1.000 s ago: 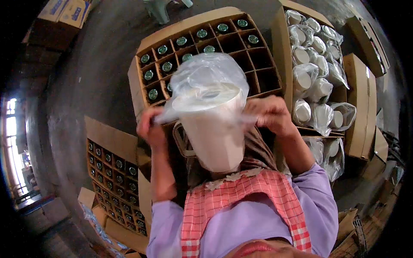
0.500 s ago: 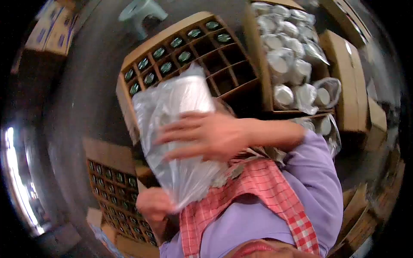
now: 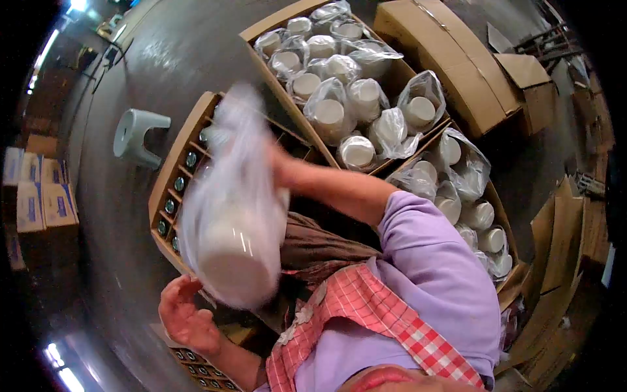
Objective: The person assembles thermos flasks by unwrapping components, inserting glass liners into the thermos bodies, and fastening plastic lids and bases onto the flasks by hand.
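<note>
My right hand (image 3: 279, 162), partly behind the plastic and blurred, grips a clear plastic bag (image 3: 238, 124) by its upper part. Inside the bag is a white cylinder (image 3: 238, 261) with a round end tilted toward me; its exact kind is unclear. Beside its lower left, my left hand (image 3: 189, 319) holds nothing, its fingers apart and loosely curled. Behind the bag stands a divided carton (image 3: 171, 147) with green-tinted, round-topped glass pieces (image 3: 169, 206) in its cells. The bag hides much of that carton.
Two cartons at upper right and right hold bagged white cylinders (image 3: 330, 112) (image 3: 482, 214). Beside them lies a closed carton (image 3: 450, 59). A pale stool (image 3: 138, 137) stands at left. Another divided carton with glass pieces (image 3: 202, 370) sits below my left hand. Cardboard (image 3: 555, 242) lines the right.
My right hand has moved from lying over the bag to gripping its top, with the cylinder now tilted downward. My left hand has let go of the bag's lower end. The view has turned.
</note>
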The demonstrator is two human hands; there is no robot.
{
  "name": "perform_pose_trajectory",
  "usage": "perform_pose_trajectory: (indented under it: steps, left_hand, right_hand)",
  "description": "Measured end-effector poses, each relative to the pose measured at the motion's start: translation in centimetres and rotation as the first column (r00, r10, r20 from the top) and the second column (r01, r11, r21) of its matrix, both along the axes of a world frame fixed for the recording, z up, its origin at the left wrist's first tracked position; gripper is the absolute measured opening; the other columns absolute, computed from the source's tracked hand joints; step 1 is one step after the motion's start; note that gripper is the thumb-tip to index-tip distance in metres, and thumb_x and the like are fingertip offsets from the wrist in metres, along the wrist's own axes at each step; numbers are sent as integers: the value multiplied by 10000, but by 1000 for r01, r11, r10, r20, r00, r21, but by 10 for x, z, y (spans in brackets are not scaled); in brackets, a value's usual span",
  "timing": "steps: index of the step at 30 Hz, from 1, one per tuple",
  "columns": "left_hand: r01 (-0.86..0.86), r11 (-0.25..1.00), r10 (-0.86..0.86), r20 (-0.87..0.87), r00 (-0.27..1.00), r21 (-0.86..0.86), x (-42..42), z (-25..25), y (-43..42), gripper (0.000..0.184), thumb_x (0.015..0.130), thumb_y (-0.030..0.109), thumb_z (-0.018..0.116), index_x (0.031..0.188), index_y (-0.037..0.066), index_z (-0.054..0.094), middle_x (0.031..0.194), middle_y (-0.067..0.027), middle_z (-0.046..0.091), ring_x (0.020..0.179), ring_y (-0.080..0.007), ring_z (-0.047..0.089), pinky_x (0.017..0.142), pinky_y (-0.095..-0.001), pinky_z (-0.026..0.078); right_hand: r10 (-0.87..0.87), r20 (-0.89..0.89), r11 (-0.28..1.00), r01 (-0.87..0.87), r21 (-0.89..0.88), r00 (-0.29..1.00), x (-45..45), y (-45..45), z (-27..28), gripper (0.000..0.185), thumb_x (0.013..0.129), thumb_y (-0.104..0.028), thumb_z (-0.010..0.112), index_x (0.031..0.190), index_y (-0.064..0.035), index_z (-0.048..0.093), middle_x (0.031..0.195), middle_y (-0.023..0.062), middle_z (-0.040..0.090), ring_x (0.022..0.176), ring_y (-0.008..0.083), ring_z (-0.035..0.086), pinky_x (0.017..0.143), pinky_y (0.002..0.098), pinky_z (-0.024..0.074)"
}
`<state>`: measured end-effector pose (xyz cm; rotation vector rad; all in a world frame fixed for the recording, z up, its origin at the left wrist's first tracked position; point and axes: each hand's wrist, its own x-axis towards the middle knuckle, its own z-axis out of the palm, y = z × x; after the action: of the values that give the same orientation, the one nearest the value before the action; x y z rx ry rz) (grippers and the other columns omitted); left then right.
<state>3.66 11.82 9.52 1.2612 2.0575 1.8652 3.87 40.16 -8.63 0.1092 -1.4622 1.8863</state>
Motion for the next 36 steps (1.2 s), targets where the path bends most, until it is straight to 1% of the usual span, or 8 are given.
perform_pose_trajectory:
  steps: [6, 18, 24, 28, 31, 33, 35, 36]
  left_hand:
    - [35, 994, 22, 520, 854, -99, -36, -58, 2, 411, 720, 15, 578, 1122, -23, 504, 1047, -163, 592, 884, -244, 609, 716, -339, 518]
    - [24, 938, 217, 638, 739, -346, -41, -112, 34, 364, 700, -52, 558, 1062, -11, 547, 966, -145, 622, 772, -226, 634, 658, -324, 529]
    - [70, 910, 238, 653, 719, -409, -42, -125, 31, 358, 713, -29, 592, 1067, -1, 547, 955, -132, 622, 777, -226, 635, 664, -316, 530]
    - [130, 891, 234, 687, 688, -434, -46, -140, 20, 359, 730, 1, 635, 1077, 1, 541, 969, -127, 617, 795, -216, 631, 668, -303, 525]
    - [127, 891, 240, 690, 683, -436, -46, -144, 17, 365, 724, -13, 628, 1079, 1, 541, 974, -127, 616, 800, -209, 628, 668, -294, 522]
    - [104, 872, 287, 671, 684, -479, -42, -140, 22, 366, 722, -22, 623, 1078, -1, 542, 969, -125, 616, 794, -204, 626, 672, -289, 519]
    - [104, 857, 304, 658, 689, -505, -42, -138, 22, 362, 721, -29, 616, 1075, -3, 544, 963, -121, 615, 788, -198, 625, 674, -285, 517]
    - [113, 857, 295, 659, 692, -503, -44, -141, 21, 359, 722, -33, 611, 1073, -4, 545, 959, -118, 615, 786, -195, 624, 674, -283, 516]
  right_hand:
    - [-865, 222, 417, 890, -183, 451, 140, 217, -14, 200, 800, -186, 561, 936, -42, 588, 950, 89, 594, 843, 219, 556, 754, 372, 458]
    - [-854, 501, -351, 865, -358, -139, 283, 309, -184, 211, 785, -158, 558, 903, 0, 634, 953, 105, 633, 797, 226, 585, 692, 361, 473]
    - [-602, 795, -353, 867, -352, 78, 219, 273, -203, 275, 785, -147, 582, 994, 30, 594, 997, 115, 607, 872, 231, 564, 766, 371, 454]
    - [-514, 858, 116, 991, 72, -2, 246, 311, -258, 347, 742, -79, 632, 1072, 9, 568, 1041, 156, 612, 932, 269, 578, 792, 391, 452]
    - [-692, 655, 55, 881, 469, -305, 221, 254, -145, 307, 659, -127, 659, 942, -17, 609, 1005, 145, 629, 917, 337, 581, 789, 406, 455]
    - [-970, 161, -17, 708, 706, -183, 200, 238, -123, 361, 632, -104, 653, 983, -42, 596, 1016, 142, 625, 993, 324, 553, 851, 383, 431]
    - [-990, 103, 137, 509, 850, 94, 178, 236, -124, 381, 647, -103, 631, 1026, -76, 594, 1090, 114, 603, 1071, 305, 518, 904, 366, 408]
    - [-995, 96, 77, 342, 937, -36, 163, 234, -124, 356, 678, -100, 596, 1033, -92, 602, 1164, 100, 566, 1100, 312, 499, 913, 379, 413]
